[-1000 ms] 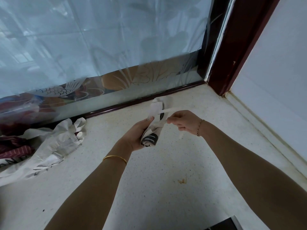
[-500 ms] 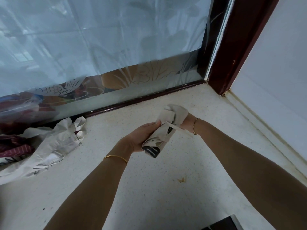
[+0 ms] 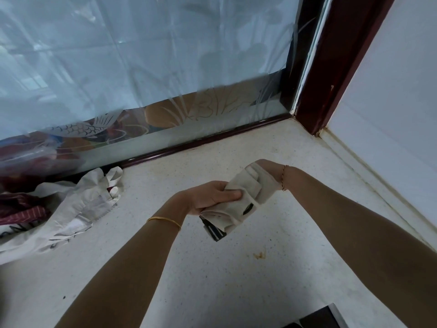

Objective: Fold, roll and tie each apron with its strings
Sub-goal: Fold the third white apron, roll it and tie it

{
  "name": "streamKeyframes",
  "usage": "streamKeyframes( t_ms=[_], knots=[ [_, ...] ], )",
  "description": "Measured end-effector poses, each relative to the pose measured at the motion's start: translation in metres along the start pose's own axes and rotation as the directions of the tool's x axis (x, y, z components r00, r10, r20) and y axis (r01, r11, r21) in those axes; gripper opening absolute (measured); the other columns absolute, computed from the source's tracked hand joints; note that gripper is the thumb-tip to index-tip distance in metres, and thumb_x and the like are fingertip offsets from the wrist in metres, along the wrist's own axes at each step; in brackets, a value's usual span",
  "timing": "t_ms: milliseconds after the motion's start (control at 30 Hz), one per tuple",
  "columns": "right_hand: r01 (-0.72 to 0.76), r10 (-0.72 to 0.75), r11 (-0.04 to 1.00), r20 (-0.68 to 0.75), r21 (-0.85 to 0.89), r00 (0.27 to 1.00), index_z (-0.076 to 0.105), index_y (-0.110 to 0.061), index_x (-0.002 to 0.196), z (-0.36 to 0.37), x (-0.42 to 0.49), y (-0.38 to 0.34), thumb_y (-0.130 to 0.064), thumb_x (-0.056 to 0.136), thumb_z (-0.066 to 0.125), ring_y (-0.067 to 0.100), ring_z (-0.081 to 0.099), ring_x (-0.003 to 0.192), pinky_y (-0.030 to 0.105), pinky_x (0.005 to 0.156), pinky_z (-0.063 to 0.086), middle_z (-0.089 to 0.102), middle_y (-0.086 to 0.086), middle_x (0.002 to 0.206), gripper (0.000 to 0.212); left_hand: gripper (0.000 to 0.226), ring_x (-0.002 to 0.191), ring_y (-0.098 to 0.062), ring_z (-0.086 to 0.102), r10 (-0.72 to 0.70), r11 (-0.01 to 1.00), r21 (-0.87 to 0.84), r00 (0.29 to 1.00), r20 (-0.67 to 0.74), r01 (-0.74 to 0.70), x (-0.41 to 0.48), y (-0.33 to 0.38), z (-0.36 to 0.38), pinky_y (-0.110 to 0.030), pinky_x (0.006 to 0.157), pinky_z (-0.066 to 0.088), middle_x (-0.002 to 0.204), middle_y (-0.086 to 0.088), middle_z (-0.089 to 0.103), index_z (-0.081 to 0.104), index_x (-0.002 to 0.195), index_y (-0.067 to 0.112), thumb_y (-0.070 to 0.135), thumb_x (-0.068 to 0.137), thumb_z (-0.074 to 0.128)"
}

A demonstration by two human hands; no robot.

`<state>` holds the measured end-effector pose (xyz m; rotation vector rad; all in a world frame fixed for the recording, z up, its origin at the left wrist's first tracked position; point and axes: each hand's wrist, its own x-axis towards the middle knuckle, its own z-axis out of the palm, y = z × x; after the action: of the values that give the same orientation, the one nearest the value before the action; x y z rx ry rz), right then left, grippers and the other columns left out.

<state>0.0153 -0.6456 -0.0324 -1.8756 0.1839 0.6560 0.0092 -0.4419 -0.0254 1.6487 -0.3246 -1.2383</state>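
Holding the rolled apron [image 3: 238, 204] tight, the left hand [image 3: 208, 197] has its thumb pressed flat on top of the cloth and its fingers curled under it. The roll is up in the air above the table [image 3: 236, 280], not lying on it. A flat string [image 3: 254, 197] goes across the roll, with one strip running over the near end too. The right hand [image 3: 267, 169] is behind the far end of the roll and mostly hidden by the cloth, so I cannot tell if it is closed on the string or just touching the cloth. Only its wrist with a thin bracelet [image 3: 283, 177] shows well.

This looks like the tying step, near the end for this apron. To do it well, the thumb should keep pressing so the roll does not open up. The string should be pulled snug and kept flat, not twisted, before a knot is made. If the pull is too loose, the roll may slip apart.

Well off to the left, more aprons [image 3: 71, 209] lie in a messy pile on the table, beside the glass panel [image 3: 142, 67]. They seem to be waiting for their turn.
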Motion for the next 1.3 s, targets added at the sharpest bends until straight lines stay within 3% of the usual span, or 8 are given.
streamKeyframes(
  t_ms=[167,300,433,700,867,1133,1200,1300],
  knots=[
    [-0.026,0.024,0.988,0.016,0.15,1.0,0.066,-0.006,0.076,0.0,0.006,0.005,-0.003,0.094,0.052,0.008,0.063,0.078,0.023,0.073,0.051,0.071,-0.007,0.072,0.023,0.044,0.102,-0.026,0.064,-0.068,0.988,0.132,0.996,-0.063,0.076,0.007,-0.001,0.001,-0.033,0.084,0.055,0.114,-0.009,0.064,0.052,0.123,0.012,0.035,0.088,0.063],
    [0.026,-0.026,0.999,-0.012,-0.04,1.0,0.074,-0.012,0.075,0.0,0.004,0.005,-0.027,0.081,0.073,0.015,0.058,0.071,0.027,0.072,0.05,0.068,0.006,0.078,0.016,0.047,0.101,-0.022,0.061,-0.095,0.929,0.349,0.99,-0.105,0.126,0.009,0.001,0.004,-0.031,0.087,0.052,0.115,-0.005,0.062,0.05,0.125,0.014,0.04,0.088,0.062],
    [0.149,-0.18,0.928,-0.061,-0.342,0.982,0.073,-0.009,0.082,0.012,0.002,-0.006,-0.023,0.082,0.072,0.003,0.051,0.062,0.014,0.057,0.039,0.06,-0.007,0.069,0.013,0.042,0.094,-0.019,0.059,-0.073,0.786,0.591,0.977,-0.201,0.18,0.016,-0.003,0.005,-0.028,0.08,0.046,0.108,-0.003,0.063,0.054,0.119,0.015,0.044,0.089,0.058],
    [0.298,-0.402,0.854,-0.177,-0.426,0.899,0.07,0.001,0.086,0.029,-0.004,-0.003,-0.02,0.087,0.066,0.009,0.053,0.064,0.015,0.059,0.041,0.063,0.005,0.074,0.021,0.038,0.096,-0.03,0.064,-0.052,0.974,0.179,0.908,-0.416,0.138,0.018,-0.03,-0.012,-0.045,0.094,0.05,0.104,-0.012,0.067,0.06,0.114,0.009,0.04,0.091,0.057],
    [0.138,-0.123,0.988,-0.196,0.064,0.973,0.061,-0.005,0.077,0.029,-0.007,0.023,-0.021,0.091,0.061,0.006,0.039,0.042,0.018,0.044,0.033,0.054,0.002,0.06,0.021,0.03,0.08,-0.024,0.066,-0.101,0.966,-0.258,0.916,-0.389,-0.003,0.015,-0.035,-0.01,-0.034,0.067,0.056,0.097,-0.012,0.067,0.057,0.113,0.012,0.034,0.094,0.056],
    [-0.052,0.103,0.907,-0.1,0.418,0.99,0.055,-0.014,0.083,0.049,-0.003,0.04,-0.028,0.099,0.048,0.016,0.066,0.076,0.037,0.082,0.051,0.068,0.005,0.082,0.023,0.041,0.084,-0.027,0.068,-0.166,0.884,-0.467,0.909,-0.382,-0.035,0.024,-0.051,-0.004,-0.034,0.063,0.056,0.108,-0.015,0.067,0.055,0.123,0.012,0.039,0.092,0.058],
    [-0.048,0.133,0.859,-0.131,0.51,0.982,0.05,-0.012,0.077,0.056,-0.001,0.038,-0.025,0.099,0.048,0.013,0.058,0.051,0.033,0.067,0.055,0.06,0.007,0.066,0.026,0.042,0.089,-0.03,0.068,-0.166,0.866,-0.498,0.906,-0.389,-0.054,0.027,-0.054,-0.002,-0.036,0.066,0.056,0.111,-0.017,0.067,0.056,0.124,0.011,0.039,0.092,0.058],
    [-0.008,0.132,0.844,-0.192,0.536,0.972,0.044,-0.014,0.072,0.059,0.002,0.039,-0.023,0.098,0.051,0.007,0.025,0.036,0.017,0.04,0.03,0.035,-0.003,0.049,0.028,0.035,0.087,-0.029,0.067,-0.149,0.861,-0.501,0.895,-0.419,-0.091,0.029,-0.056,-0.003,-0.034,0.063,0.057,0.113,-0.018,0.066,0.056,0.123,0.012,0.033,0.095,0.055]
  ],
)
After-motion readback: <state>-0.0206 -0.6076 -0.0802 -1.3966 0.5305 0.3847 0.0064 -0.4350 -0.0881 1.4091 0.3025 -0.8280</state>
